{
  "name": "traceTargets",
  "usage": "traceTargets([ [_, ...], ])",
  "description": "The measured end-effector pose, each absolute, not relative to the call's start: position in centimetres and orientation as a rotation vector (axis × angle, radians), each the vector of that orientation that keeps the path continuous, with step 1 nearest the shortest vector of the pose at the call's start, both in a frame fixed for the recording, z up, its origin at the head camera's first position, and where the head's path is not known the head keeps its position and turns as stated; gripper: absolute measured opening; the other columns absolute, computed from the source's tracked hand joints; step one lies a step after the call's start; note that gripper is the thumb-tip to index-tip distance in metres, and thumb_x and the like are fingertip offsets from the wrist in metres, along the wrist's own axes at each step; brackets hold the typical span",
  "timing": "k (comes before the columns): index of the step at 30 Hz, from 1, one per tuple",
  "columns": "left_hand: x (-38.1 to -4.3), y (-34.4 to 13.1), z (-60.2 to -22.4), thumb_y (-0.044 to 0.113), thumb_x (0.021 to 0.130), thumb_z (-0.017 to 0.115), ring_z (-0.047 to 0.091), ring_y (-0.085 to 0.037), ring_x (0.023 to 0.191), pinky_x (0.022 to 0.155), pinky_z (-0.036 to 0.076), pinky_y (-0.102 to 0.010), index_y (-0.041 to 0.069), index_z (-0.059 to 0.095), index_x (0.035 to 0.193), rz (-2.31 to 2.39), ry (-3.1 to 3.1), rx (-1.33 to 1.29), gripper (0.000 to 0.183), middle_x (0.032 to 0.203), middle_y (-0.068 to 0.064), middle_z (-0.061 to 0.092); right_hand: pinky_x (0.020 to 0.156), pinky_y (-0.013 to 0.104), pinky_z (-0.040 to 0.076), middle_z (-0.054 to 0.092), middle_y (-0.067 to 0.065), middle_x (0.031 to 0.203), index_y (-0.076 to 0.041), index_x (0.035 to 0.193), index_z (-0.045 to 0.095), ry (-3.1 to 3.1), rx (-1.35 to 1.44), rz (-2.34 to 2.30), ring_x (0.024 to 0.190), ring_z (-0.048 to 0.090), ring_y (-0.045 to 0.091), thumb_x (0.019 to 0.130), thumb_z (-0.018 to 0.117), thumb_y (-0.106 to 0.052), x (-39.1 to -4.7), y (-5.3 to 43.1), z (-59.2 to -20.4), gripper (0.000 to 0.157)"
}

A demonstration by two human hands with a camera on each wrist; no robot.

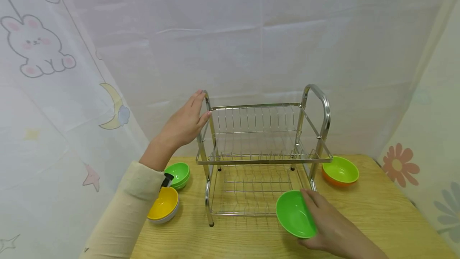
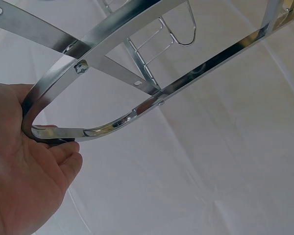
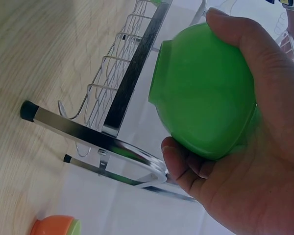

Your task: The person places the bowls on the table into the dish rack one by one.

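A two-tier metal dish rack (image 1: 264, 161) stands on the wooden table. My left hand (image 1: 185, 123) is at the top of its left side, with the curved handle (image 2: 110, 125) between thumb and fingers in the left wrist view. My right hand (image 1: 328, 225) grips a green bowl (image 1: 295, 214) by its side, in front of the rack's lower right. In the head view the bowl's inside faces me, tilted. From the right wrist view, the thumb lies on one side of the bowl (image 3: 206, 93) and the fingers on the other.
Left of the rack sit stacked green bowls (image 1: 178, 173) and a yellow bowl (image 1: 164, 203) nested in a whitish one, partly behind my left sleeve. On the right, a lime bowl (image 1: 341, 169) rests in an orange one (image 1: 332, 180). A pale curtain (image 1: 233, 43) hangs close behind the rack.
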State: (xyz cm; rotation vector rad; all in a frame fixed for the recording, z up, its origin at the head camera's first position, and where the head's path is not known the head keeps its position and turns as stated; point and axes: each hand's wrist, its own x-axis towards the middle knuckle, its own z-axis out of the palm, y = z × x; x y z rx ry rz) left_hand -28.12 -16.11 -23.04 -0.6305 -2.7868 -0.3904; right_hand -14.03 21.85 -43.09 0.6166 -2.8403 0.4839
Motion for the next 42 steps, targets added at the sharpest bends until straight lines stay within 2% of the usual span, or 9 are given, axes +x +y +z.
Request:
traceTargets([
  [8,-27.9,-16.0,-22.9,0.040,0.110,0.038,0.010,-0.028,0.156,0.125,0.020,-0.048,0.007,0.007,0.163,-0.381,-2.794,-0.622,0.070,0.171,-0.011,0.004,0.085,0.047,0.059,0.052,0.020,0.137,0.005,0.148,0.041,-2.738,0.680,0.429,0.114,0.061,0.034,0.055,0.093,-0.056,-14.6,21.1,-43.2,0.123],
  [18,-28.0,-16.0,-23.0,0.041,0.110,0.038,0.011,-0.028,0.156,0.124,0.021,-0.048,0.008,0.006,0.163,-0.379,-2.793,-0.632,0.070,0.171,-0.010,0.005,0.082,0.044,0.060,0.051,0.018,0.136,0.007,0.149,0.040,-2.761,0.706,0.488,0.108,0.063,0.031,0.056,0.093,-0.055,-15.1,19.7,-43.1,0.124],
  [26,-28.0,-16.3,-23.2,0.043,0.110,0.036,0.009,-0.027,0.157,0.125,0.018,-0.050,0.008,0.005,0.164,-0.421,-2.781,-0.649,0.071,0.171,-0.009,0.003,0.089,0.046,0.059,0.049,0.021,0.142,0.007,0.149,0.040,-2.764,0.746,0.517,0.116,0.060,0.034,0.057,0.093,-0.055,-15.4,18.7,-43.1,0.124],
  [36,-27.1,-16.8,-23.4,0.049,0.110,0.030,0.004,-0.028,0.157,0.127,0.010,-0.046,0.008,0.008,0.164,-0.343,-2.712,-0.680,0.071,0.170,-0.010,0.006,0.088,0.049,0.059,0.049,0.021,0.142,0.006,0.152,0.038,-2.810,0.739,0.546,0.119,0.059,0.038,0.059,0.092,-0.058,-15.9,17.7,-43.3,0.126],
  [42,-25.4,-17.2,-23.6,0.050,0.109,0.029,0.000,-0.028,0.157,0.127,0.008,-0.049,0.008,0.008,0.164,-0.295,-2.681,-0.653,0.072,0.170,-0.010,0.008,0.088,0.046,0.059,0.049,0.021,0.143,0.006,0.152,0.036,-2.813,0.759,0.532,0.119,0.060,0.035,0.061,0.090,-0.061,-16.0,17.5,-43.4,0.126],
])
